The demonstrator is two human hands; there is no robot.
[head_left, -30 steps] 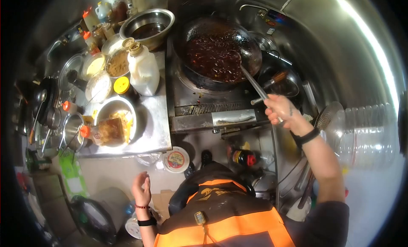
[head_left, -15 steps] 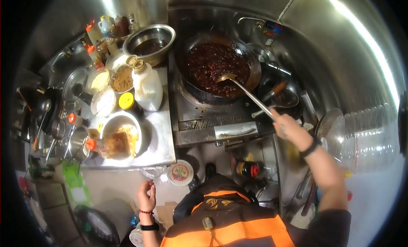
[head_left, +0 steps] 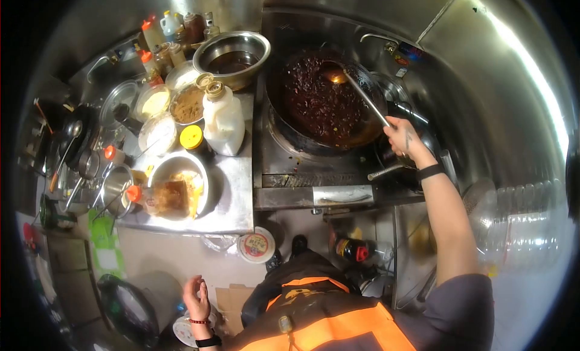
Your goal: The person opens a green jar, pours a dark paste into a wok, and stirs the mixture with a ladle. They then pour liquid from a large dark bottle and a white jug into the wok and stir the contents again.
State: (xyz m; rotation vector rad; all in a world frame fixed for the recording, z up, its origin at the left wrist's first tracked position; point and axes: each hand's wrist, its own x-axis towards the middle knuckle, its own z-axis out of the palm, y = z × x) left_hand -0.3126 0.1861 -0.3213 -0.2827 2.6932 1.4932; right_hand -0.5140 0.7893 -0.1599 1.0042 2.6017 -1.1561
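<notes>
My right hand [head_left: 403,137] is closed round the handle of a long metal ladle [head_left: 370,102]. The ladle's bowl dips into the dark, bubbling sauce with bits in it [head_left: 314,109], near the far side of a large wok [head_left: 365,130]. The wok stands on the stove [head_left: 290,165]. Away from the counter, my left hand [head_left: 196,299] hangs low beside my apron, fingers loosely bent and holding nothing.
Left of the stove, a steel counter [head_left: 232,194] bears a steel bowl of dark liquid [head_left: 263,48], a plastic jug [head_left: 223,124], seasoning tubs and a white pot [head_left: 203,194] with a red-capped bottle [head_left: 166,198] across it. Large clear bottles [head_left: 525,224] stand at right.
My right hand has moved forward, pushing the ladle's bowl from the near side of the wok to the far side. My left hand has dropped slightly lower and to the left.
</notes>
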